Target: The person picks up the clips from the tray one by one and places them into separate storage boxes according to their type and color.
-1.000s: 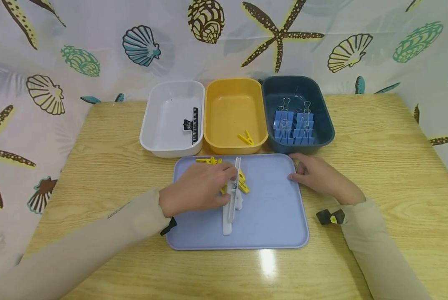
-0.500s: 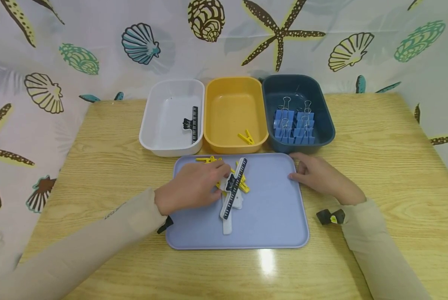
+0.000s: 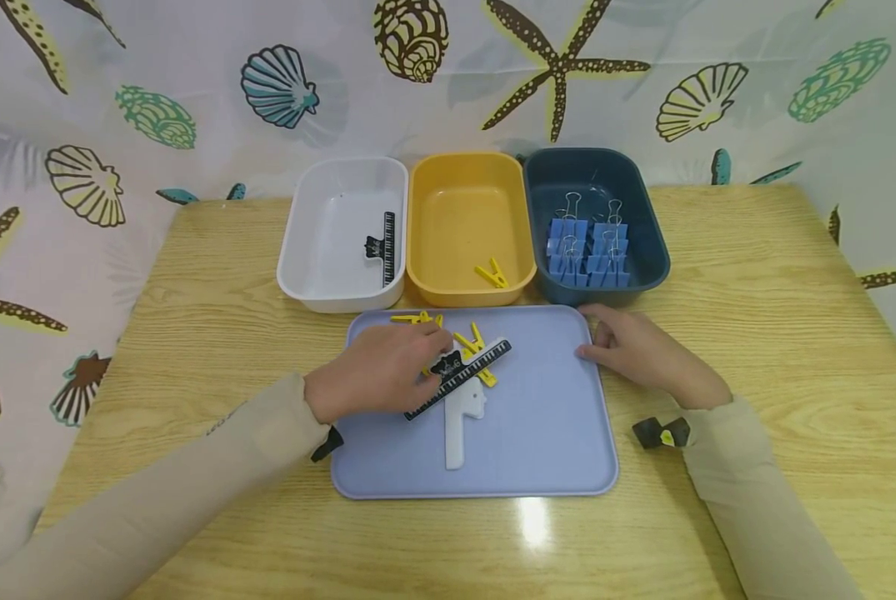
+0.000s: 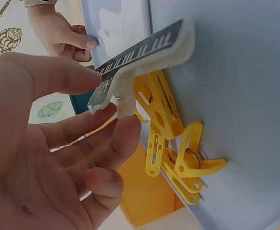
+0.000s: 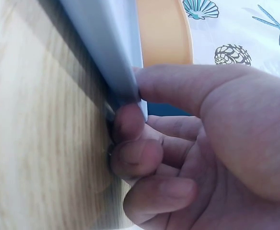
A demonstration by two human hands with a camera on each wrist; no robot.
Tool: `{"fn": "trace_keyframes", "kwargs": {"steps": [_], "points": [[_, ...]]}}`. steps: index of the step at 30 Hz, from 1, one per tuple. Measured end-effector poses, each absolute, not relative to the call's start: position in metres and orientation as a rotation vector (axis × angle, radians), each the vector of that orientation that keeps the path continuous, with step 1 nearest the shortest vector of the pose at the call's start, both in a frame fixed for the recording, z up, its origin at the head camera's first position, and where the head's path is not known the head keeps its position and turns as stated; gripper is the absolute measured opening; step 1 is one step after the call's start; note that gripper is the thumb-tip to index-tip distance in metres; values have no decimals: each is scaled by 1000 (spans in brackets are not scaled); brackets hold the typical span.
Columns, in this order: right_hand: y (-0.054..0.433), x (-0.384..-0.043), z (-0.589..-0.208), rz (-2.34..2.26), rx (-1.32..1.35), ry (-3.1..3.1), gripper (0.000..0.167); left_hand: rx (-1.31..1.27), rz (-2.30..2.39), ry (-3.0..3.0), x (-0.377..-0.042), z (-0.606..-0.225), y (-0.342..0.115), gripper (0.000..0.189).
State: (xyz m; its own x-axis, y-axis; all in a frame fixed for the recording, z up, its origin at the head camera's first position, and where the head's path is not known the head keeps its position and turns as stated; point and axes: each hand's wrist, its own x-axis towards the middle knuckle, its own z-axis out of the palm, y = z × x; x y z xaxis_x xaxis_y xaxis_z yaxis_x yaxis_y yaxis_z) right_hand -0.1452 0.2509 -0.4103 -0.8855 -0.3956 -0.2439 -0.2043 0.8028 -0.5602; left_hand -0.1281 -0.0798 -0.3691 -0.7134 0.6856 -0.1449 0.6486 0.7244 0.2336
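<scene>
My left hand pinches a clip with a piano-key bar by its tab, over the lavender tray. In the left wrist view the thumb lies on the patterned face of the piano clip and fingertips meet its white underside. Another clip, white side up, lies on the tray below it. Several yellow clothespins lie beside and beyond it; the left hand partly hides them. My right hand holds the tray's right rim, thumb on the edge and fingers curled at its side.
Behind the tray stand three bins. The white bin holds one piano-key clip, the yellow bin one yellow clothespin, and the dark blue bin several blue binder clips. A shell-patterned cloth hangs behind.
The left hand has drawn slightly left with the piano clip. The clip has turned from edge-on to showing its keyed face and now slants, uncovering the white one below. The right hand stays put.
</scene>
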Motion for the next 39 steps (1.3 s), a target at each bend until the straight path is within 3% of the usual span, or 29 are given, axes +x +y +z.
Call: {"fn": "trace_keyframes", "kwargs": {"steps": [10, 21, 39], "points": [[250, -145, -409, -771, -443, 2635, 53, 1062, 271, 2713, -128, -365, -78, 18], [249, -144, -408, -774, -432, 2632, 53, 1026, 226, 2686, -126, -354, -72, 36], [250, -145, -410, -772, -434, 2636, 52, 1049, 170, 2695, -124, -351, -67, 29]]}}
